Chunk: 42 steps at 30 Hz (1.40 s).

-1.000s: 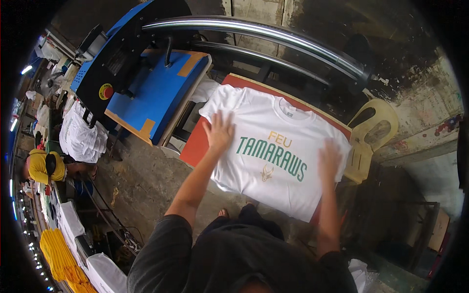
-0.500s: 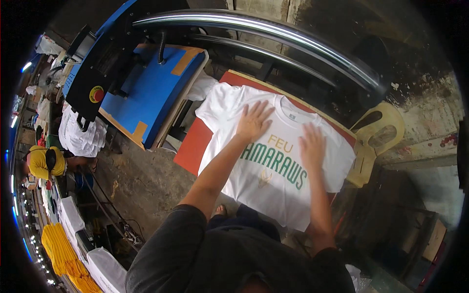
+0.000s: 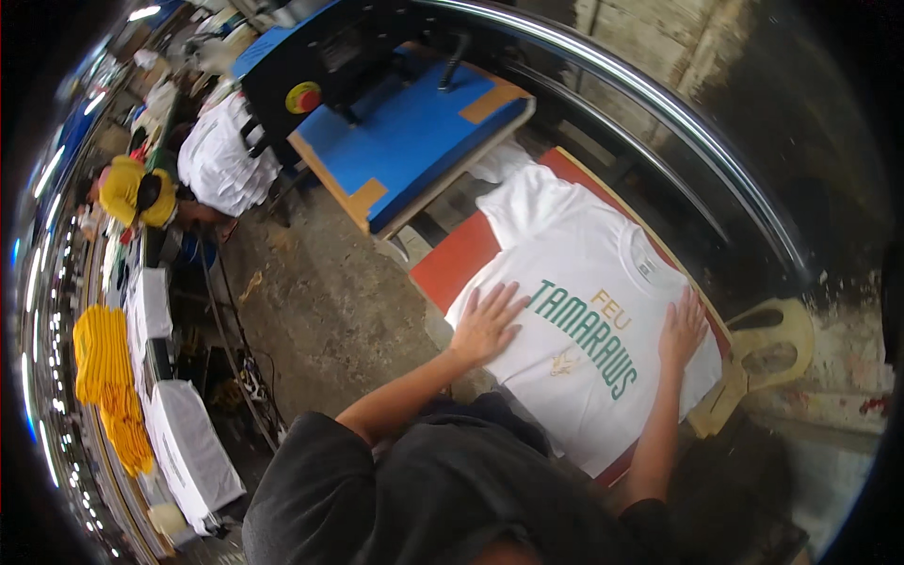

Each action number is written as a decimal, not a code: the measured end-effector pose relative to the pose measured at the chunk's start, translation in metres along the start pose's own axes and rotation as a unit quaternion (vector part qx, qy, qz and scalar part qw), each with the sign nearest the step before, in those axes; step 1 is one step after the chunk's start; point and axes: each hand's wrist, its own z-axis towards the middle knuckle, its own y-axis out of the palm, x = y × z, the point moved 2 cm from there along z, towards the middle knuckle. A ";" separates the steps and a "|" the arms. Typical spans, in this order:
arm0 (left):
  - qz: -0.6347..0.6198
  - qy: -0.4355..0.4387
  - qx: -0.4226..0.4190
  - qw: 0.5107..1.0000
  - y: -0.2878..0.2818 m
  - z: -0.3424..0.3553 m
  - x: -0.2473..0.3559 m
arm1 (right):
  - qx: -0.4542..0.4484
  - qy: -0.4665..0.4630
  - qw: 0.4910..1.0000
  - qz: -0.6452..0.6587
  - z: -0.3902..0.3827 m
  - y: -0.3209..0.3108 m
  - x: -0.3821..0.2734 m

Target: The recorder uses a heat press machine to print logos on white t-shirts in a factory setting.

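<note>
A white T-shirt [image 3: 556, 395] with green and gold print on its chest lies spread over a red platen [image 3: 459, 252], collar toward the far right. My left hand [image 3: 487, 325] rests flat on the shirt's left side, left of the green lettering, fingers apart. On the right part of the shirt, below the shoulder, lies my right hand [image 3: 684, 330], its fingers stretched out. Neither hand grips the cloth. One sleeve and some bunched white fabric reach past the platen's far left corner.
Beside the platen stands a heat press with a blue upper plate [image 3: 405, 132] and a red stop button [image 3: 303, 97]. Metal rails [image 3: 650, 89] run behind. A cream plastic chair [image 3: 800, 339] is at right. Yellow garments [image 3: 102, 353] and a person in yellow [image 3: 137, 191] are at left.
My left hand has slid from the upper chest to the shirt's left side, and my right hand has moved outward to the right. The view has turned, shifting the press rightward in the picture.
</note>
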 end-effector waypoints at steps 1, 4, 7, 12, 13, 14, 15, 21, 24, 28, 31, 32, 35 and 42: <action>0.033 -0.014 -0.003 0.999 -0.006 -0.007 -0.015 | 0.031 -0.019 0.999 -0.001 0.000 0.001 -0.001; 0.047 -0.090 0.041 0.994 -0.017 -0.023 -0.058 | -0.020 0.032 0.999 0.012 0.002 0.005 -0.007; -0.070 -0.207 0.203 0.954 -0.007 -0.054 -0.077 | -0.058 0.118 0.991 0.027 0.013 0.001 -0.041; -0.463 -0.350 0.019 0.814 0.045 -0.078 -0.088 | 0.097 -0.197 0.937 0.273 0.021 -0.057 -0.188; -0.517 -0.291 -0.022 0.805 0.048 -0.076 -0.088 | 0.108 -0.252 0.916 0.292 0.018 -0.075 -0.227; -0.523 -0.290 -0.013 0.801 0.047 -0.073 -0.098 | 0.101 -0.292 0.904 0.295 0.014 -0.094 -0.263; -0.463 -0.263 -0.063 0.844 0.045 -0.071 -0.105 | 0.100 -0.336 0.890 0.293 0.010 -0.114 -0.298; -0.331 -0.209 -0.084 0.916 0.023 -0.111 -0.192 | 0.047 -0.442 0.808 0.387 -0.015 -0.202 -0.485; -0.351 -0.252 -0.057 0.900 0.030 -0.160 -0.265 | 0.049 -0.512 0.776 0.364 -0.019 -0.216 -0.575; -0.329 -0.393 -0.017 0.858 0.046 -0.286 -0.367 | 0.132 -0.578 0.737 0.322 -0.022 -0.221 -0.690; -0.273 -0.581 -0.026 0.766 0.059 -0.423 -0.416 | 0.106 -0.581 0.754 0.287 -0.017 -0.221 -0.757; -0.271 -0.631 -0.031 0.726 0.063 -0.473 -0.424 | 0.133 -0.588 0.753 0.263 -0.019 -0.218 -0.768; -0.263 -0.773 -0.024 0.577 0.071 -0.605 -0.420 | 0.121 -0.484 0.858 0.119 -0.009 -0.201 -0.789; -0.290 -0.843 -0.013 0.453 0.106 -0.724 -0.324 | 0.102 -0.462 0.878 0.076 0.010 -0.182 -0.787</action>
